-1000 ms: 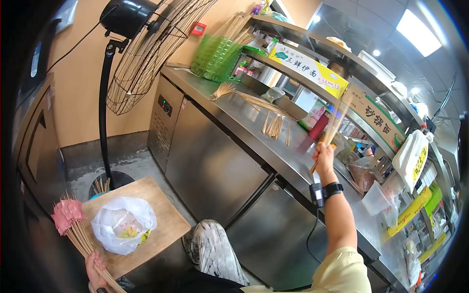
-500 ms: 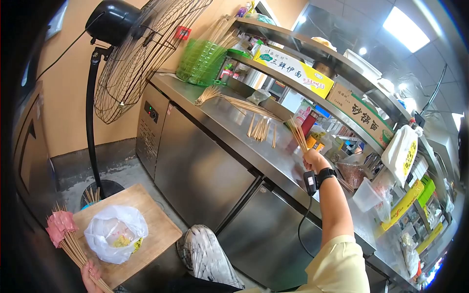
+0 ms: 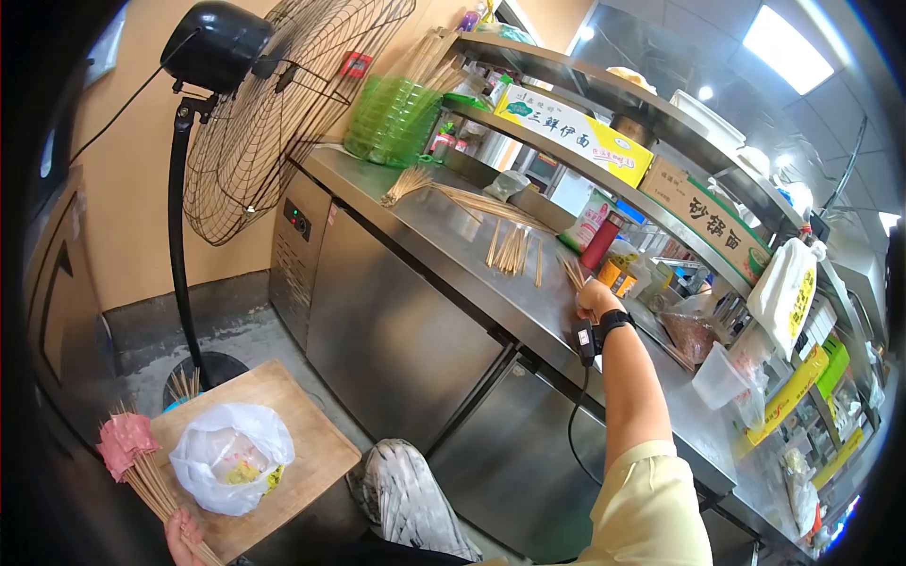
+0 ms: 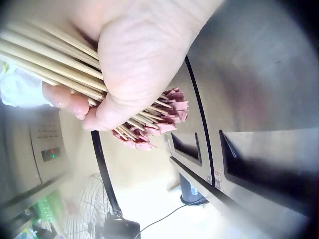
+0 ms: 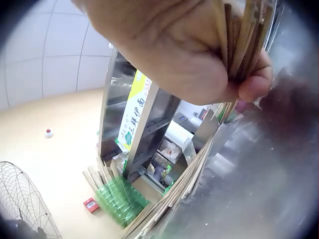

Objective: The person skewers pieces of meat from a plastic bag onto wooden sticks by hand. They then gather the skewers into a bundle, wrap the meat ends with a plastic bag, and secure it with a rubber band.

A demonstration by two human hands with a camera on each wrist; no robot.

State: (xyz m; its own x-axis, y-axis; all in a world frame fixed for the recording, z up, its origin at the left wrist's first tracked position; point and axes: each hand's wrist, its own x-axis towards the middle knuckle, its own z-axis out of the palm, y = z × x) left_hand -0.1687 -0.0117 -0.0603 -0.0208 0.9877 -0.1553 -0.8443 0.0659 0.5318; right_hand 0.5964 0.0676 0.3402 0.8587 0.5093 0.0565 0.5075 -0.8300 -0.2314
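At the lower left of the head view, my left hand grips a bundle of bamboo skewers with folded pink meat slices on their far ends. The left wrist view shows the thumb across the sticks. My right hand is low over the steel counter, fingers curled round a bundle of bare skewers. Just left of it on the counter lies a short row of loose skewers, with a larger pile farther off.
A white plastic bag with yellow bits inside sits on a wooden board at lower left. A standing fan and a green basket of skewers are at the back. Beyond the right hand stand a red bottle and shelves.
My right hand has come down from raised above the counter to close over its surface, taking the bare skewers with it. The left hand keeps its grip on the meat skewers.
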